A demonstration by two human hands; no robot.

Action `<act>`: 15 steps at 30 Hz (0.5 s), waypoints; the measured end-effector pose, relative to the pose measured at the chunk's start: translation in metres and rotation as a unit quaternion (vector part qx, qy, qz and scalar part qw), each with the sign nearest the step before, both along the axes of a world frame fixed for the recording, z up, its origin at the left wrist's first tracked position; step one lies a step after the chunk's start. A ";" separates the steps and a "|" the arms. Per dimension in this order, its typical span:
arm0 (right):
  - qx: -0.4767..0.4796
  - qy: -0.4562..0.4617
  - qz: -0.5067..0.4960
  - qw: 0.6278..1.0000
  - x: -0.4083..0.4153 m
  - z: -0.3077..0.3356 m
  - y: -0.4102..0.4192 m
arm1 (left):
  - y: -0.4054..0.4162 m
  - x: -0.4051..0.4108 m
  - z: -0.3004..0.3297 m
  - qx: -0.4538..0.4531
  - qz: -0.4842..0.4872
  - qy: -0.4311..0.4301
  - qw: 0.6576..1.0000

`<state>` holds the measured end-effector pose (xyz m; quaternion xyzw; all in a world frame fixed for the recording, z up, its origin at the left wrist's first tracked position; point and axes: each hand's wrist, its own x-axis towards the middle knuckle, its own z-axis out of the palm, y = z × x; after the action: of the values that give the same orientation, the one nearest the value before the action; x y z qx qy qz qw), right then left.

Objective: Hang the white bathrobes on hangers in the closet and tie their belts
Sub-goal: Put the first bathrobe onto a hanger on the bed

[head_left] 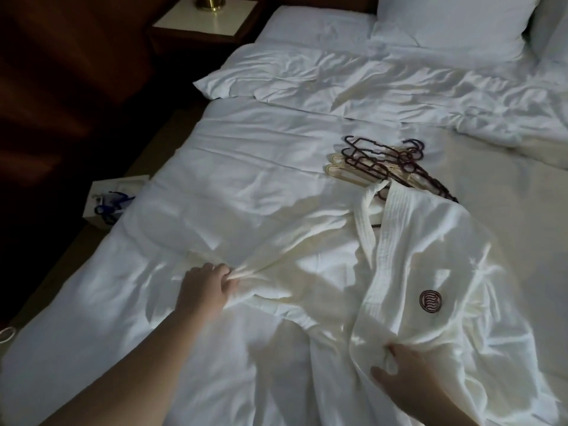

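Observation:
A white bathrobe (408,259) with a round dark emblem on its chest lies spread on the bed, collar toward the pillows. My left hand (206,287) grips the bunched end of its left sleeve, out to the left. My right hand (405,376) pinches the robe's front fabric near the waist, at the lower right. A pile of hangers (384,164), dark and cream, lies just beyond the collar, partly under it. No belt can be made out.
The bed (246,179) has a rumpled white duvet (353,84) and pillows (451,23) at the far end. A nightstand (203,20) with a brass lamp base stands at the top left. A white bag with blue handles (107,201) sits on the dark floor left of the bed.

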<state>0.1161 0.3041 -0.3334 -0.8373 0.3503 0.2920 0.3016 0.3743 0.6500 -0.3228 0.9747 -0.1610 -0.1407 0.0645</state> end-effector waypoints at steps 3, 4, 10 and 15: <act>0.000 -0.002 0.007 1.000 0.000 -0.012 -0.007 | -0.001 0.032 0.016 -0.096 0.026 -0.045 0.994; -0.003 0.001 0.011 1.000 0.002 -0.013 -0.008 | 0.000 0.045 0.027 -0.132 0.049 -0.025 0.990; -0.012 0.013 0.030 0.999 0.009 -0.012 -0.013 | 0.010 0.117 0.079 -0.150 0.035 0.093 0.984; -0.094 0.042 0.085 0.991 0.022 0.009 -0.004 | 0.053 0.145 0.052 0.082 0.034 0.186 0.979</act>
<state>0.1382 0.2999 -0.3239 -0.8755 0.3161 0.3176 0.1810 0.5189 0.7031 -0.2704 0.9385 -0.1007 -0.3299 0.0178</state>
